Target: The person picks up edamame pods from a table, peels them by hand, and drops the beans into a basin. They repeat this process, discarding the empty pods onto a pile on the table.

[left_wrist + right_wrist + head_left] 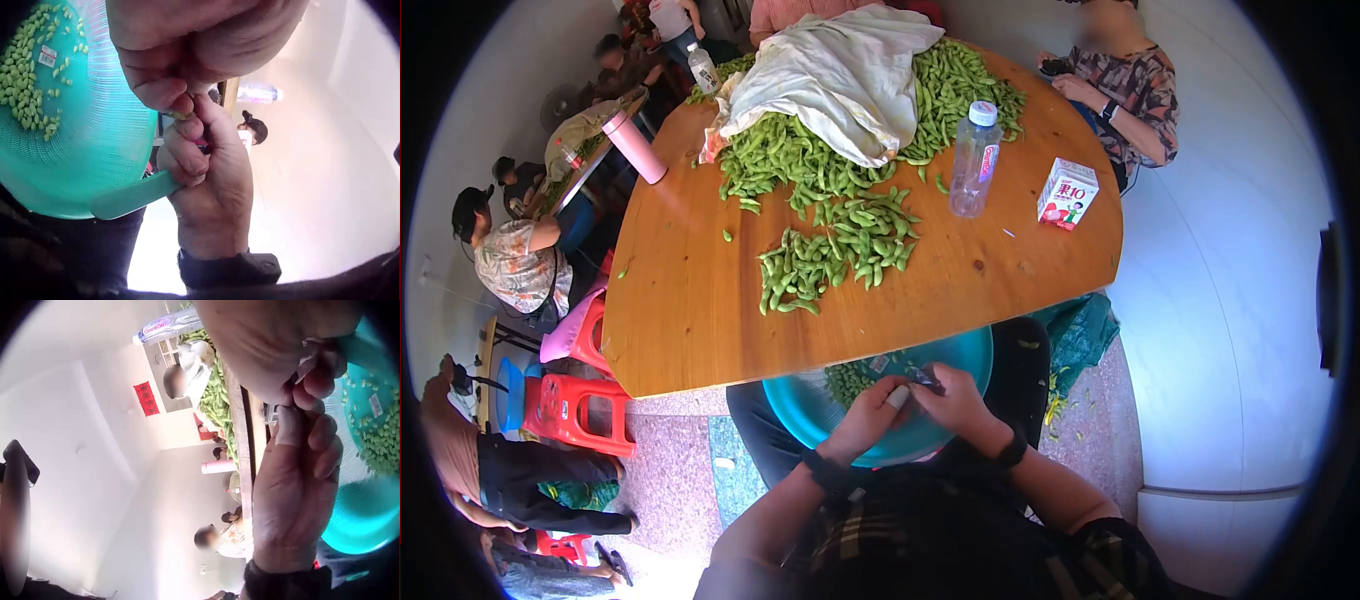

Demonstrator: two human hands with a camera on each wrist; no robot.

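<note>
Both hands meet over a teal basin (785, 405) holding shelled green beans (847, 383). My left hand (868, 418) (290, 481), white tape round its thumb, pinches a small greenish pod (182, 115) at its fingertips. The fingers of my right hand (956, 402) (215, 162) are curled round a flat teal handle (137, 195), close against the left fingertips. Fingers hide most of the pod and the handle's other end. In the right wrist view my right hand (281, 337) is above the left.
On the wooden table (690, 300) lie green pods (840, 245), a pale cloth (825, 80), a clear bottle (975, 165), a drink carton (1067, 195) and a pink flask (635, 147). Red stools (580, 412) stand at left. Several people sit or stand around.
</note>
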